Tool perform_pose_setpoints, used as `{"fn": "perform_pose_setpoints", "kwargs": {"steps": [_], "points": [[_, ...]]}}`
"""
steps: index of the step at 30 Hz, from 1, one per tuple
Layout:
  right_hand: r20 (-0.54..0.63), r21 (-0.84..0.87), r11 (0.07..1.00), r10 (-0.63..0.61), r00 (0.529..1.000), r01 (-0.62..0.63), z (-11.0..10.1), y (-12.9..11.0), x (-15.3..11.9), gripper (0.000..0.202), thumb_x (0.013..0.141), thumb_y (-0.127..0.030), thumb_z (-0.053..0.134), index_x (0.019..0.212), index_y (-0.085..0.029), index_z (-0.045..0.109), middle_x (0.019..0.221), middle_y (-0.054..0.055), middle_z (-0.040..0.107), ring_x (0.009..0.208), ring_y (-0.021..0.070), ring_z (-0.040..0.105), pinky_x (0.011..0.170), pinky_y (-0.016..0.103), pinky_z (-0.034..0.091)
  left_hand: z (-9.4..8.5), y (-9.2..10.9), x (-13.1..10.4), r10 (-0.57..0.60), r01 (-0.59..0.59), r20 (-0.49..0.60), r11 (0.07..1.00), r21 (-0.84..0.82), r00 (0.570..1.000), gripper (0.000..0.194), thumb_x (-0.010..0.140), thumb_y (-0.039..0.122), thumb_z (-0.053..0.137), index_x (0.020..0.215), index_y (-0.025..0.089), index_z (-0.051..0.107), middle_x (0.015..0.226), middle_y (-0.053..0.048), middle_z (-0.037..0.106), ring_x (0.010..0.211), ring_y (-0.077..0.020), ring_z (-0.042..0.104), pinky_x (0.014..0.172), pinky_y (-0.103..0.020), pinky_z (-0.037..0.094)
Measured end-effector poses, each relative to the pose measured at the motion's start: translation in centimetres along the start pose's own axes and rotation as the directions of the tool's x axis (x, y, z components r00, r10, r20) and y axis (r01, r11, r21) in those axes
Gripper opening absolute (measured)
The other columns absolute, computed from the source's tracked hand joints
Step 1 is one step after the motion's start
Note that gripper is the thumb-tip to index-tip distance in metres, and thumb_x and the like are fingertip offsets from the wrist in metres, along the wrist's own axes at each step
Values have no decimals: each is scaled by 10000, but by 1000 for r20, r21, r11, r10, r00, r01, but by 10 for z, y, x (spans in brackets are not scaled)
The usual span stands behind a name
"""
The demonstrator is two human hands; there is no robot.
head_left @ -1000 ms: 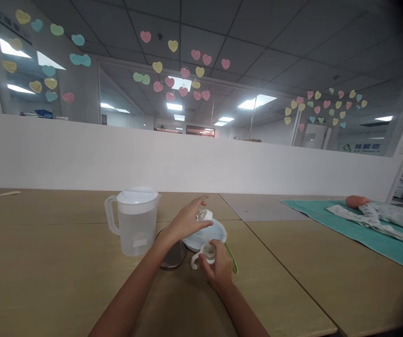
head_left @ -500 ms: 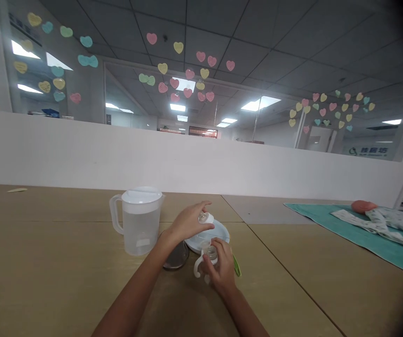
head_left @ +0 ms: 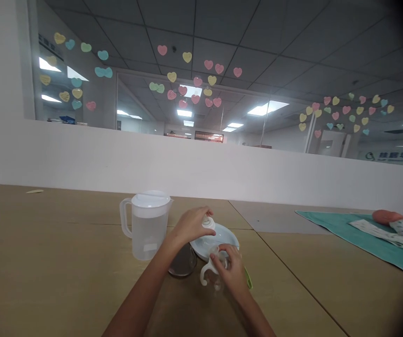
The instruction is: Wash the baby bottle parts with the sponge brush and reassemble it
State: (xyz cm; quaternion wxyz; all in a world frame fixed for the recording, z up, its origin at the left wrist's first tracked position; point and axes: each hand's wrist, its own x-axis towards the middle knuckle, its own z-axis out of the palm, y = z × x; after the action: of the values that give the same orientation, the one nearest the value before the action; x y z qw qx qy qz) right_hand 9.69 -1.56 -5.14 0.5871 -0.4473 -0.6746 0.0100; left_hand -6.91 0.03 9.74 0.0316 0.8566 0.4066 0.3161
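My left hand is closed on a bottle cap, a small white ring with a clear part, held above the pale blue plate. Lower and to the right, my right hand grips a clear baby bottle with white curved handles. Its fingers cover much of the bottle's upper part. The two hands are a short way apart, and the cap is off the bottle. A dark, shiny round thing lies beside my left wrist, partly covered by it.
A lidded clear plastic pitcher stands to the left. A green strip-like thing pokes out right of my right hand. Far right, a teal mat bears patterned cloth and an orange-pink object. A white wall rises behind the table.
The view has swung slightly left, so things sit further right. My right hand's fingers have shifted on the upper part of the bottle. My left hand still holds the cap.
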Motion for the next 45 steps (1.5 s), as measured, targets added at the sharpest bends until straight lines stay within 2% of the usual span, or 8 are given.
{"fn": "perform_pose_setpoints", "kwargs": {"steps": [8, 14, 18, 25, 30, 34, 39, 45], "points": [[85, 282, 927, 232, 969, -247, -5, -18, 23, 283, 742, -480, 643, 803, -204, 658, 847, 30, 669, 858, 205, 596, 821, 333, 440, -5, -4, 0, 22, -22, -15, 1000, -13, 1000, 478, 644, 366, 749, 1069, 229, 579, 1089, -26, 664, 987, -231, 609, 815, -306, 448], [5, 580, 753, 380, 925, -313, -27, -43, 58, 383, 663, -511, 706, 806, -160, 657, 701, 31, 651, 640, 157, 581, 627, 280, 472, -16, -10, -1, -20, 22, -46, 999, 32, 999, 457, 633, 406, 745, 1013, 215, 579, 1024, -40, 667, 911, -236, 611, 751, -299, 439], [-106, 656, 700, 456, 884, -282, -33, -37, 71, 402, 664, -506, 714, 828, -147, 640, 672, 22, 624, 582, 135, 560, 581, 268, 471, -20, -12, -2, -33, 36, -55, 998, 60, 998, 399, 620, 430, 747, 908, 210, 581, 906, -25, 656, 811, -218, 596, 655, -275, 399], [-15, 437, 805, 453, 891, -402, -12, 21, 59, 393, 629, -506, 706, 786, -148, 663, 690, 64, 671, 645, 199, 626, 609, 328, 523, -22, -9, -2, -14, 15, -36, 999, 39, 999, 361, 612, 411, 754, 840, 197, 573, 851, -17, 637, 785, -208, 576, 623, -260, 367], [4, 227, 939, 265, 964, -259, -4, 52, 57, 260, 596, -387, 702, 744, -173, 692, 771, 89, 704, 731, 248, 657, 634, 372, 536, -23, -7, -2, -9, 9, -37, 1000, 1, 999, 352, 623, 448, 726, 808, 193, 569, 827, -9, 626, 766, -191, 561, 630, -261, 365], [221, 89, 980, 154, 963, -177, -4, 50, 60, 172, 582, -296, 679, 711, -185, 699, 749, 51, 706, 691, 220, 647, 658, 355, 512, -22, -3, -2, -29, 28, -23, 999, -16, 999, 346, 638, 472, 701, 780, 188, 565, 794, -9, 619, 740, -184, 551, 602, -258, 348], [489, 18, 976, 180, 853, -216, -6, 39, 64, 173, 596, -326, 697, 673, -171, 699, 634, 17, 678, 608, 181, 608, 590, 286, 459, -14, -2, -1, 5, -6, -18, 1000, -29, 1000, 353, 663, 501, 682, 758, 182, 564, 759, -4, 609, 713, -173, 542, 585, -251, 330], [346, 263, 902, 244, 906, -343, -15, 29, 59, 473, 760, -599, 545, 715, -152, 692, 664, 61, 680, 659, 209, 629, 656, 325, 480, 12, 1, 4, 49, -47, 41, 998, -37, 998, 338, 687, 498, 669, 738, 177, 579, 767, -18, 618, 734, -181, 550, 612, -256, 344]]}}
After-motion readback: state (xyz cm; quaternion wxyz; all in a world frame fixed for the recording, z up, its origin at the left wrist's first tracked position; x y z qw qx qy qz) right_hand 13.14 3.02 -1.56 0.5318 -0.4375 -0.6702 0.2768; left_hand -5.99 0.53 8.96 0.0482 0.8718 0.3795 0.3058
